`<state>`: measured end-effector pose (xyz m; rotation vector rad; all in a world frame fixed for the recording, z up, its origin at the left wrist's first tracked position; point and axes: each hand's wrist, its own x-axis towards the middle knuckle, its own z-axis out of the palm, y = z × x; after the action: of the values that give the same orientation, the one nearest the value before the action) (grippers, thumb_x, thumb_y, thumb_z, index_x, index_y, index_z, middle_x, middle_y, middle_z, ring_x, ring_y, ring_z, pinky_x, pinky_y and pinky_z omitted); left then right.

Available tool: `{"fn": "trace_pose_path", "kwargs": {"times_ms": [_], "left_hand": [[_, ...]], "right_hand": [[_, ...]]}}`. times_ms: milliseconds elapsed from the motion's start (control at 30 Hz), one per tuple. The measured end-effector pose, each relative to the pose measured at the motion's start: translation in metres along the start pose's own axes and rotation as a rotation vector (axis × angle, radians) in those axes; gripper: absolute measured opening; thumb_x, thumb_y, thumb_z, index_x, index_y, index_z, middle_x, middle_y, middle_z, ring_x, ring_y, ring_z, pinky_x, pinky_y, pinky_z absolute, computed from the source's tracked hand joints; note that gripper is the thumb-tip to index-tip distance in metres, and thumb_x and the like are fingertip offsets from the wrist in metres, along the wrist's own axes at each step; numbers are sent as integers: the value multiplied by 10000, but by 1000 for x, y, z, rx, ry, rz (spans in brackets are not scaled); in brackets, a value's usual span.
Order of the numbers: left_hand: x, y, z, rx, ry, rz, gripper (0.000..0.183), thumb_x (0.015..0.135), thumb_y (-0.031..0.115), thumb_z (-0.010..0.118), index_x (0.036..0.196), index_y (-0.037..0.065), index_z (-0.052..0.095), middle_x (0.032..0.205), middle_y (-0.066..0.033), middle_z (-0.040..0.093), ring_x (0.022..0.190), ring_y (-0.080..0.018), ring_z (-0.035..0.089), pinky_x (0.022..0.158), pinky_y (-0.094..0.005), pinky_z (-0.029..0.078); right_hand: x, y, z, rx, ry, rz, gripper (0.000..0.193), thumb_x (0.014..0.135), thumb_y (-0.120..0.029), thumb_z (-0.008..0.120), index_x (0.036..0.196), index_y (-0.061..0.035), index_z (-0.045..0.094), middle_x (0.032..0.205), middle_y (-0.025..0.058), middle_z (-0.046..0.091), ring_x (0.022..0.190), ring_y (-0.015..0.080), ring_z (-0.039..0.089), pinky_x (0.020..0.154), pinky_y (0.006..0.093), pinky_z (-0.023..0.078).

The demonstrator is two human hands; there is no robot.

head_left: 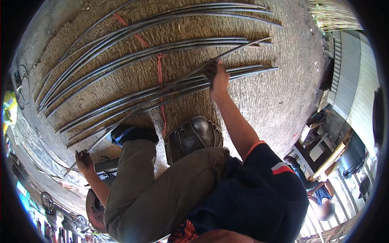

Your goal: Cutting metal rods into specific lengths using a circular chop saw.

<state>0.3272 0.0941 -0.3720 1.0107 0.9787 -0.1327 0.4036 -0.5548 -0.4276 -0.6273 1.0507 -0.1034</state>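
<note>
A long, thin dark metal rod (243,48) runs slantwise across my view, from low on the left to high on the right. My left hand (84,162) is closed around it near its lower end. Farther along, my right hand (219,81) grips the same rod, its fingers dark and partly hidden. Beneath it on the rough ground lie several similar metal rods (133,96) in loose, roughly parallel groups. A red strip (159,71) of cord or ribbon crosses under or between them; which one I cannot tell.
By my knees sits a rounded dark metal piece (193,135), next to my shoe (135,135). A rusty round object (95,210) is beside my left leg. Grey corrugated sheets (350,69) and a straw-like bundle (336,16) stand at right. Another person (324,194) is at lower right.
</note>
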Motion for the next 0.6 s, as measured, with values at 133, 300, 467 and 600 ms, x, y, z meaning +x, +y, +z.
{"fn": "trace_pose_path", "kwargs": {"times_ms": [133,300,467,600], "left_hand": [[-4,-10,27,20,155,87,241,938,260,420,839,71,531,735,-70,579,795,-216,516,787,-360,321],[-7,-9,43,-61,94,72,275,940,248,416,740,75,489,669,-45,530,785,-220,515,737,-338,335],[-6,-13,31,-109,25,40,277,941,233,414,726,72,478,648,-48,515,772,-227,516,718,-330,349],[-11,-8,20,-81,132,93,254,925,225,447,727,71,487,652,-64,525,735,-236,518,721,-341,373]], "right_hand": [[11,-41,-44,-1504,15,-750,258,861,-184,545,1078,-47,568,1118,115,571,1004,267,551,845,392,447],[9,-44,-81,-1927,-362,-1208,299,790,-159,597,1086,-119,602,1094,84,571,1034,286,521,863,407,425],[11,-41,-78,-1825,-392,-1172,291,754,-102,625,1044,-114,622,1043,104,579,971,314,525,851,401,422],[21,-28,-85,-1793,-423,-1168,283,725,-92,625,1007,-115,644,961,112,578,883,311,515,779,417,402]]}}
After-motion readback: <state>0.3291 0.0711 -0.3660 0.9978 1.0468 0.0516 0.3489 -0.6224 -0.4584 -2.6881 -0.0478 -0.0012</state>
